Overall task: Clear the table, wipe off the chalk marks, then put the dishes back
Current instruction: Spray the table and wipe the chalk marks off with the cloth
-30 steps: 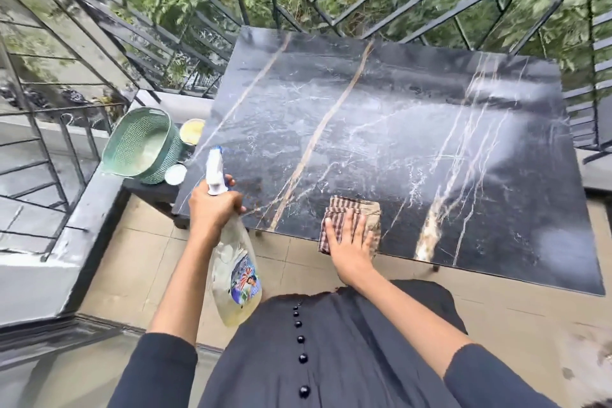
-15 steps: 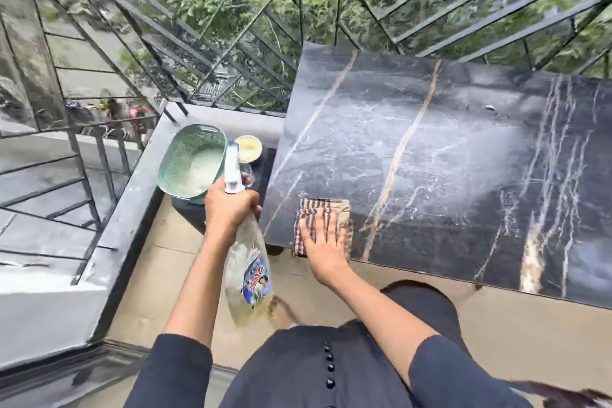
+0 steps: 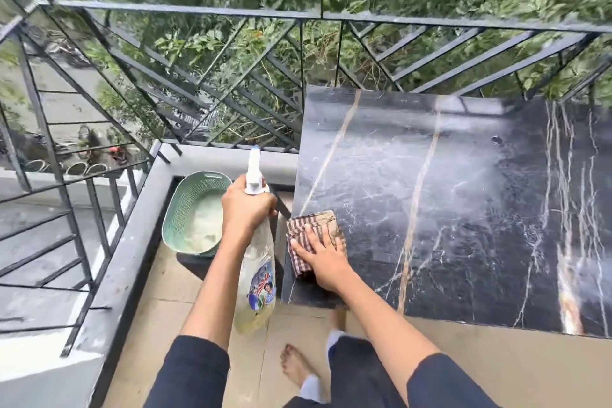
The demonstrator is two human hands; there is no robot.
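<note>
The black marble table (image 3: 463, 209) with pale veins fills the right of the view, its top wet and smeared. A folded checked cloth (image 3: 311, 225) lies on its near left corner, and my right hand (image 3: 323, 258) presses flat on it with straight fingers. Just left of the table edge, my left hand (image 3: 246, 209) grips the neck of a clear spray bottle (image 3: 256, 278) with a white nozzle and a coloured label, which hangs over the floor.
A green plastic basket (image 3: 178, 205) sits on a low dark stand left of the table, beside the grey ledge (image 3: 126, 242). A black metal railing (image 3: 298, 15) encloses the balcony. My bare foot (image 3: 294, 364) is on the beige floor tiles.
My right hand has slid the cloth left along the near edge to the table's left corner. The view has swung left; the spray bottle stays in my left hand.
</note>
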